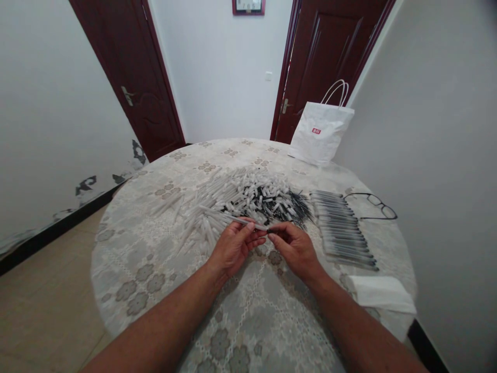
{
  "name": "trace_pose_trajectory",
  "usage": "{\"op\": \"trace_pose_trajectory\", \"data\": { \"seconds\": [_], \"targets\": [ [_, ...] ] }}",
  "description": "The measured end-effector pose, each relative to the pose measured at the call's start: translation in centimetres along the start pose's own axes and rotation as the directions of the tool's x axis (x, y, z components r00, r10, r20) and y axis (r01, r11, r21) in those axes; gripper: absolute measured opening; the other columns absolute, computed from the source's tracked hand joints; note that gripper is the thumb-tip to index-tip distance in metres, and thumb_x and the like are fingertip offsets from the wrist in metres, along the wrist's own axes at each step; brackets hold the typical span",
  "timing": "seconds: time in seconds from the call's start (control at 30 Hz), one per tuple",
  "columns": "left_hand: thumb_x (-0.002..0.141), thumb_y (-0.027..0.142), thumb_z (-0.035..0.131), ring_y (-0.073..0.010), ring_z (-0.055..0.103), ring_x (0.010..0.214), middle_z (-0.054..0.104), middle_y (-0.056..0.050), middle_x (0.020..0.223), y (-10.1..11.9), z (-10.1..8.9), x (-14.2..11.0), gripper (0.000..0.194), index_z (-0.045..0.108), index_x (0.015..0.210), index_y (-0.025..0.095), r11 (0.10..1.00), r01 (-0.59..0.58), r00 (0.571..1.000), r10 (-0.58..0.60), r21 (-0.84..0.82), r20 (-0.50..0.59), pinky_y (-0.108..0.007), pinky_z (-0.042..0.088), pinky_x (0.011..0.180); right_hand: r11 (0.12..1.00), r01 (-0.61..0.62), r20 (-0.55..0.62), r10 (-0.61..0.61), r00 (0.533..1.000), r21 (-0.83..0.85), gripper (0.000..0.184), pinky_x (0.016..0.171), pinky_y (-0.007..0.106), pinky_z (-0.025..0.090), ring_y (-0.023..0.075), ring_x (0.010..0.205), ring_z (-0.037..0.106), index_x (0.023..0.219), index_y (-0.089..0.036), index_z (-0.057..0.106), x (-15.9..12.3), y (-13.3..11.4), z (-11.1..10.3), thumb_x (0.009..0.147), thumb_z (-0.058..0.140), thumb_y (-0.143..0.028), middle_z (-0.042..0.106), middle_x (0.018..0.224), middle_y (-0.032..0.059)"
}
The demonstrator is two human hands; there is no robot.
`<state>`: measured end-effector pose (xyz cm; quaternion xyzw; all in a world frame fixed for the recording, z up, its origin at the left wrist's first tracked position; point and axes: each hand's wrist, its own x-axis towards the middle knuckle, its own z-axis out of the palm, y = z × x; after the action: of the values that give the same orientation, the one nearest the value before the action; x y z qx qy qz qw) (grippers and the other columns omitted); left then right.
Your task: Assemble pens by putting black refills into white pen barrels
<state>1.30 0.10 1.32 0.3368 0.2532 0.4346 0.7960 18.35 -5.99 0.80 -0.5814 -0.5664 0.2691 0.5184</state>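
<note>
My left hand [236,246] is closed on a translucent white pen barrel [259,226], which slants down to the right between thumb and fingers. At the barrel's right end, my right hand [293,246] pinches a small black pen part [270,231]; whether it is a tip or an end plug I cannot tell. Just beyond the hands lies a heap of loose clear pen barrels [212,199], white caps [267,181] and dark thin pieces [298,207]. To the right, several pens with dark ends [341,228] lie side by side in a row.
A round table with a patterned cloth [147,311] bears everything. Black-framed glasses [375,200] lie beyond the pen row. A folded white cloth or tissue [382,292] sits at the right edge. At the back right stands a white paper bag [322,132], near the wall.
</note>
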Motion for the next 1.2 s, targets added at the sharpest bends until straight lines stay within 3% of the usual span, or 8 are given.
{"op": "trace_pose_trajectory", "data": {
  "seconds": [0.27,0.67,0.9,1.2],
  "targets": [
    [0.079,0.024,0.079,-0.0203,0.074,0.084,0.074,-0.008,0.091,0.01,-0.02,0.09,0.026,0.063,0.097,0.015,0.999,0.003,1.000,-0.002,0.048,-0.020,-0.034,0.060,0.079,1.000,0.009,0.005,-0.009,1.000,-0.025,0.020,0.069,0.028,0.049,0.0179,0.077,0.064,0.098,-0.020,0.071,0.07,0.17,0.00,0.087,0.067,-0.037,0.072,0.087,0.0040],
    [0.079,0.022,0.080,-0.0200,0.074,0.084,0.075,-0.009,0.088,0.06,0.11,-0.05,0.025,0.064,0.096,0.014,0.997,0.066,0.998,-0.065,0.042,-0.018,-0.034,0.061,0.080,0.991,0.129,-0.035,-0.131,0.991,-0.037,0.013,0.070,0.028,0.048,0.0170,0.079,0.062,0.098,-0.023,0.071,0.11,0.29,-0.14,0.088,0.067,-0.030,0.070,0.093,0.0030],
    [0.076,0.025,0.083,-0.0198,0.074,0.080,0.075,-0.010,0.089,0.18,0.04,-0.03,0.030,0.063,0.095,0.014,0.996,0.065,0.998,-0.064,0.065,-0.018,-0.032,0.061,0.074,0.992,0.088,-0.024,-0.091,0.996,-0.093,0.020,0.067,0.027,0.048,0.0166,0.073,0.063,0.100,-0.022,0.071,0.05,0.02,-0.24,0.091,0.063,-0.038,0.071,0.087,0.0028],
    [0.072,0.026,0.085,-0.0189,0.073,0.078,0.075,-0.010,0.089,0.16,0.43,-0.26,0.030,0.066,0.092,0.014,0.993,0.062,0.998,-0.063,0.098,0.000,-0.033,0.060,0.074,0.962,0.142,0.066,-0.130,0.989,-0.233,0.038,0.062,0.026,0.041,0.0155,0.068,0.058,0.076,-0.020,0.062,-0.14,-0.39,-0.55,0.102,0.045,-0.041,0.063,0.071,0.0015]
  ]
}}
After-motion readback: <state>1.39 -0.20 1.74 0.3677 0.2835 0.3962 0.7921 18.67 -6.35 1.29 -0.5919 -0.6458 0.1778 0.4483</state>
